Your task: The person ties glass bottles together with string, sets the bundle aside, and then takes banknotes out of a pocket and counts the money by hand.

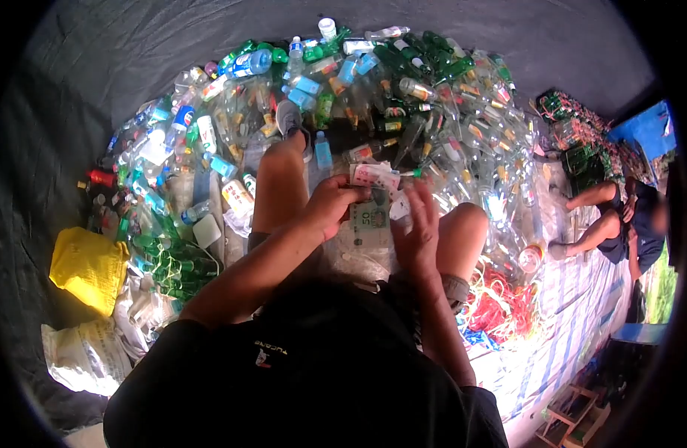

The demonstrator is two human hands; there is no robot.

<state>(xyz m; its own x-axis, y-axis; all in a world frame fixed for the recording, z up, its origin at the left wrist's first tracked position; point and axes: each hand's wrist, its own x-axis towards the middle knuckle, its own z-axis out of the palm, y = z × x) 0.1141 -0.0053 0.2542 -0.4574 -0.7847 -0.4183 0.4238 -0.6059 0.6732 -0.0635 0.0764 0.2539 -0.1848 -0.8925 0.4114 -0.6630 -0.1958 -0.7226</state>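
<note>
My left hand [337, 205] is closed on a small bundle of banknotes, held between thumb and fingers above my lap. A green 50 banknote [367, 219] hangs down from the bundle, and pinkish-red banknotes [377, 176] stick out at its top. Just to the right of the notes is my right hand [418, 228], its fingers stretched upward, apart and slightly blurred. Whether its thumb touches the edge of the notes I cannot tell. Clear plastic [347, 257] lies below the notes, between my thighs.
Glass and plastic bottles [463, 142] are heaped around my legs. A yellow bag [89, 269] and a white sack [87, 357] lie at left. Tangled red strapping [504, 306] rests on the striped sheet [560, 336]. Another person [634, 224] sits at far right near packed crates [586, 164].
</note>
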